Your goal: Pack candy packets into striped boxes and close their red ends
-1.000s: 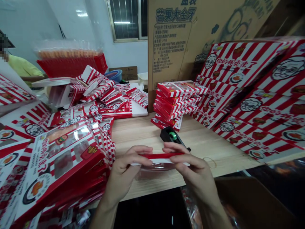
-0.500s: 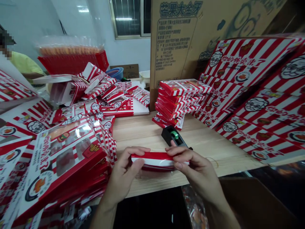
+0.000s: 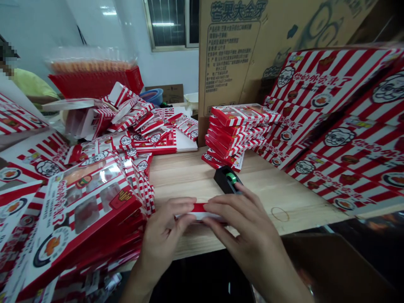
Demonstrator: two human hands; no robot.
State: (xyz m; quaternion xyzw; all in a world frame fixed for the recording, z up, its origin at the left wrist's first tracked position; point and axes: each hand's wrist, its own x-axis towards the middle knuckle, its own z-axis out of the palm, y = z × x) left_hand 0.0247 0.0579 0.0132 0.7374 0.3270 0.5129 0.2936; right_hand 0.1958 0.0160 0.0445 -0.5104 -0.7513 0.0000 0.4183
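Note:
A flat red-and-white box (image 3: 199, 209) lies edge-on at the front of the wooden table (image 3: 189, 176), mostly hidden between my hands. My left hand (image 3: 164, 231) grips its left end, fingers curled over the top edge. My right hand (image 3: 243, 223) lies across its right half with fingers extended and pressed down on it. A black tape dispenser with a green roll (image 3: 227, 180) stands just behind my right hand.
Red-and-white striped boxes are heaped at left (image 3: 78, 198), stacked at centre back (image 3: 236, 130) and banked at right (image 3: 341, 126). A tall cardboard carton (image 3: 233, 50) stands behind. A rubber band (image 3: 279, 213) lies on the table. A person in yellow (image 3: 28, 84) is at far left.
My right hand has slid left over the top of the box and now covers most of it. The box has come down onto the table.

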